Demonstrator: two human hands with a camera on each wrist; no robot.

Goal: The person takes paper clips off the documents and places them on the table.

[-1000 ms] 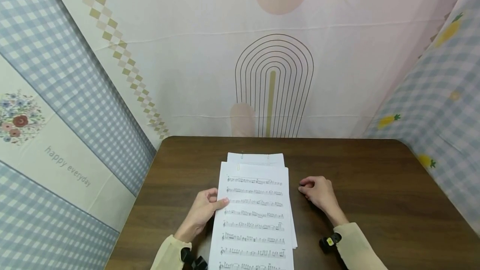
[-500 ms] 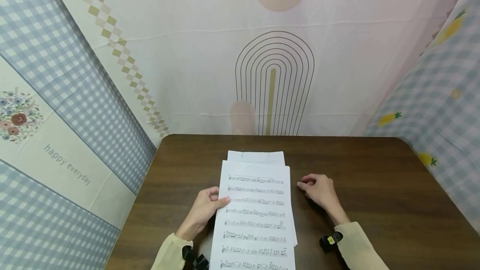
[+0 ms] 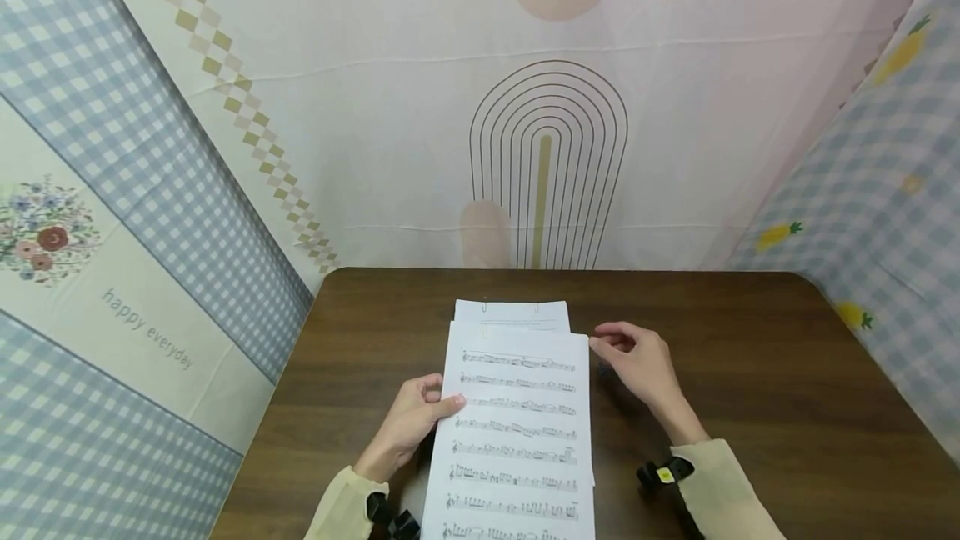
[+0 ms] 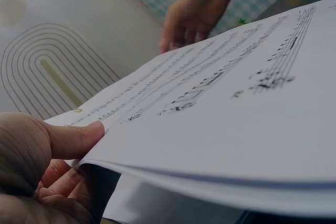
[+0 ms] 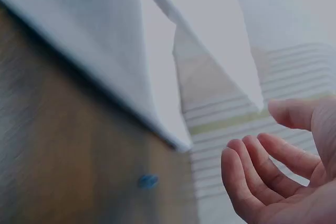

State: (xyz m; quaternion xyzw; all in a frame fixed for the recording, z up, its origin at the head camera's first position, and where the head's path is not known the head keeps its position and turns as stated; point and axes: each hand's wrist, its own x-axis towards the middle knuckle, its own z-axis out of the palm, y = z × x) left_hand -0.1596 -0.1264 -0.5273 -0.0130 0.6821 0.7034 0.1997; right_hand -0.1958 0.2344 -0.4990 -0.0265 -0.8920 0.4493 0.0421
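My left hand [image 3: 408, 419] pinches the left edge of some sheet music [image 3: 517, 440], thumb on top and fingers underneath in the left wrist view. These raised pages carry a yellowish paper clip [image 4: 79, 110] at the top edge. Beneath them lies another stack of paper [image 3: 513, 312], its top strip showing, with paper clips on it. My right hand [image 3: 641, 365] is at the upper right corner of the held pages; in the right wrist view its thumb and curved fingers are apart with nothing between them. A small blurred blue object [image 5: 148, 181] lies on the table below.
The brown wooden table [image 3: 787, 373] extends to both sides of the papers. Behind it hangs a pale patterned cloth [image 3: 390, 148]. Checked blue cloths flank it at the left [image 3: 210, 232] and right [image 3: 885, 215].
My right hand has lifted from the table beside the papers and moved up to the pages' upper right corner. The held sheet music has shifted slightly right, still in my left hand.
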